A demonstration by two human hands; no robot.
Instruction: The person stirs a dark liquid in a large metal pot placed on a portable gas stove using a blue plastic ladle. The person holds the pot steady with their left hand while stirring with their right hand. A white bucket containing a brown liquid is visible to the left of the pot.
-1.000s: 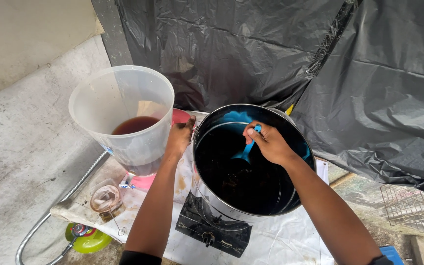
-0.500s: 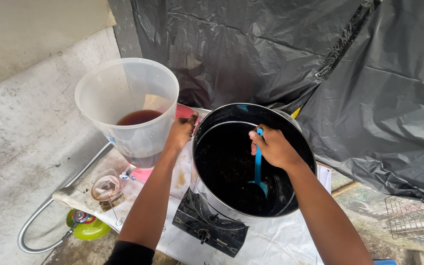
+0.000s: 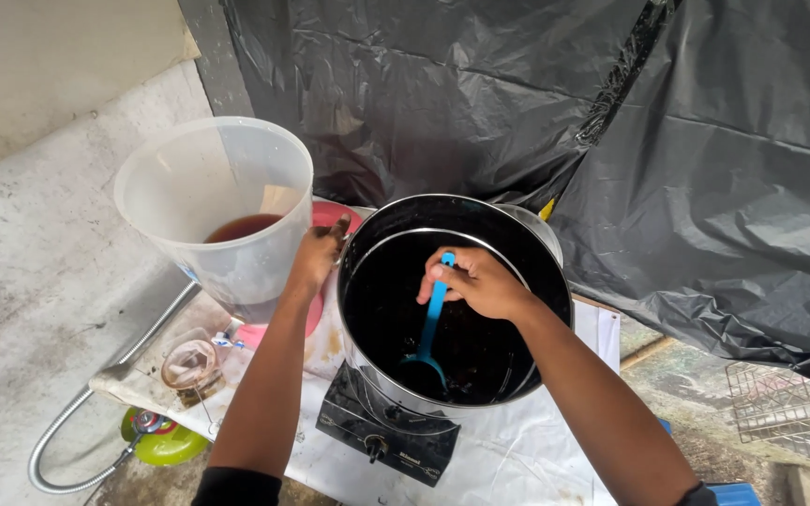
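Black plastic sheeting [image 3: 536, 103] hangs behind the tabletop [image 3: 555, 459] in the head view. On it I see a big metal pot [image 3: 452, 300] of dark liquid sitting on a black single-burner stove [image 3: 386, 436]. My right hand [image 3: 480, 281] has its fingers clenched round a blue ladle [image 3: 431, 323] (bowl down in the liquid). My left hand [image 3: 316, 258] grips the pot's rim, just beside a translucent bucket [image 3: 213, 206] holding reddish-brown liquid.

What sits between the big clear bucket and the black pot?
In the head view, the left hand grips the black pot at its rim there, and behind it a pink lid peeks out beside the clear bucket.
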